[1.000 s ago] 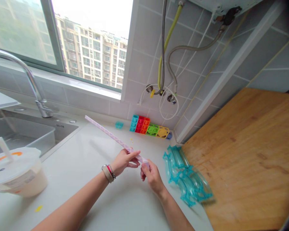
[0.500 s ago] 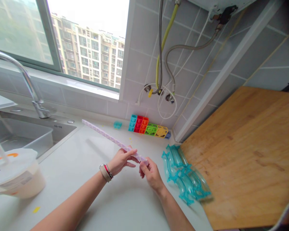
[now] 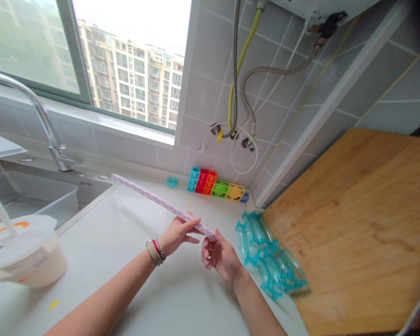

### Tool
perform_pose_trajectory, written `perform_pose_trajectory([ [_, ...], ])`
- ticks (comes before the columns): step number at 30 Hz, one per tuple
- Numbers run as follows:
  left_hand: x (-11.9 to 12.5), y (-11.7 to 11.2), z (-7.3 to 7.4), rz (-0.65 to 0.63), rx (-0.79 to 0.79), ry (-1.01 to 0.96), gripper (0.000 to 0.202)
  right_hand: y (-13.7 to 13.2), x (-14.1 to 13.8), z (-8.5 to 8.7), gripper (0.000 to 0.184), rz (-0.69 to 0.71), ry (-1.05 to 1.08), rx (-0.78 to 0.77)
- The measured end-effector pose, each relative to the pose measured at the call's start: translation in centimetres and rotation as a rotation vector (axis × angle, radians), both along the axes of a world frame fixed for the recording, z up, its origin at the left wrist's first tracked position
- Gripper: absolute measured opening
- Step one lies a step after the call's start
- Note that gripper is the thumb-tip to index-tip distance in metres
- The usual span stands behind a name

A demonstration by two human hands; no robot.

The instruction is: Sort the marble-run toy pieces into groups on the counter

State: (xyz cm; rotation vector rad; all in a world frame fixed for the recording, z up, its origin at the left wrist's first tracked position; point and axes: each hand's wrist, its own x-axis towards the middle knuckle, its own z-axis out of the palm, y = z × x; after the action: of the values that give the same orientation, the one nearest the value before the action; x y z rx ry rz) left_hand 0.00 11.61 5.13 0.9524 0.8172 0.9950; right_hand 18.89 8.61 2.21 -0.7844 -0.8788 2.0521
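A long pale pink strip with a triangle pattern (image 3: 150, 198) slants over the white counter (image 3: 119, 247) from near the sink toward me. My left hand (image 3: 177, 233), with a bracelet at the wrist, pinches the strip near its near end. Just below that end is my right hand (image 3: 220, 256), turned palm up with fingers loosely curled; its fingertips touch or almost touch the strip's tip. A clear teal plastic mould (image 3: 269, 256) lies right of my right hand, at the edge of the wooden board.
A wooden board (image 3: 357, 224) fills the right side. Coloured plastic blocks (image 3: 217, 186) line the tiled wall. A steel sink (image 3: 28, 196) with a tap (image 3: 45, 121) is at the left, and a lidded drink cup with a straw (image 3: 17, 252) stands near it.
My right hand has let go of its pinch on the strip's near end and turned palm up just below it. The strip's far end has swung lower and left.
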Motion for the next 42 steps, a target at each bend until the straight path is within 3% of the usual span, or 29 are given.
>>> perform_pose_trajectory([
  [8, 0.0, 0.1, -0.2, 0.048, 0.003, 0.031, 0.043, 0.0, -0.2, 0.1, 0.052, -0.067, 0.075, -0.092],
  [22, 0.2, -0.1, 0.3, 0.085, -0.037, 0.019, 0.046, -0.3, -0.7, 0.1, 0.049, -0.15, 0.027, -0.004],
  [27, 0.0, 0.0, 0.4, 0.113, -0.018, 0.062, 0.047, -0.3, -1.1, -0.5, 0.045, -0.243, -0.093, 0.1],
  [34, 0.1, -0.2, 0.5, 0.108, -0.018, 0.09, 0.046, 0.1, -1.2, -1.5, 0.047, -0.44, -0.488, 0.467],
  [42, 0.0, 0.0, 0.5, 0.03, -0.039, 0.091, 0.044, -0.2, -1.0, -1.1, 0.051, -0.42, -0.533, 0.494],
])
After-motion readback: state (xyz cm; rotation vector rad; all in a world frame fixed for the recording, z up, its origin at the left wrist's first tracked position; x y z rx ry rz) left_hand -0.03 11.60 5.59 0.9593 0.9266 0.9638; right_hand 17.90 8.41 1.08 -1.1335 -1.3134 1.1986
